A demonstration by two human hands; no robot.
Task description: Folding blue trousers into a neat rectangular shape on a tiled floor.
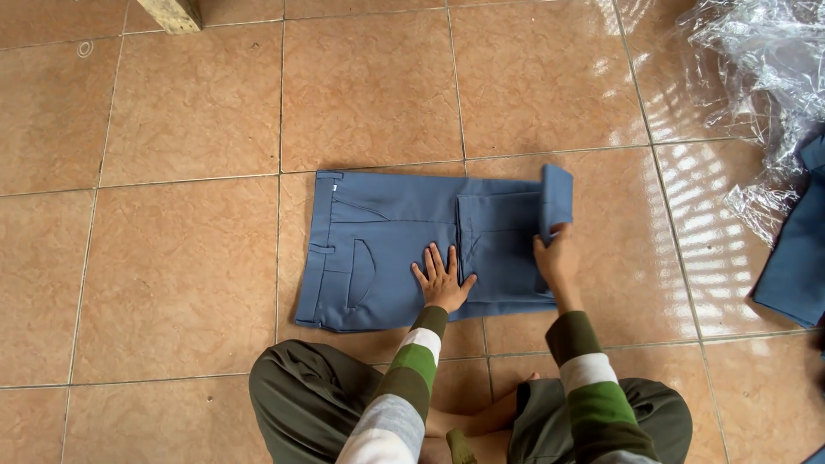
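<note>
Blue trousers (387,245) flat on the brown tiled floor (189,112), partly folded, pocket side up. Left hand (443,279) open, fingers spread, pressed down on the middle of the cloth. Right hand (554,258) closed on the folded leg end, lifted up at the right edge. Crinkly clear plastic wrap (756,77) well apart at far right, more blue cloth (795,258) lying half in it.

Glossy terracotta floor tiles (189,103), window glare, wooden furniture leg (172,13) at top edge
</note>
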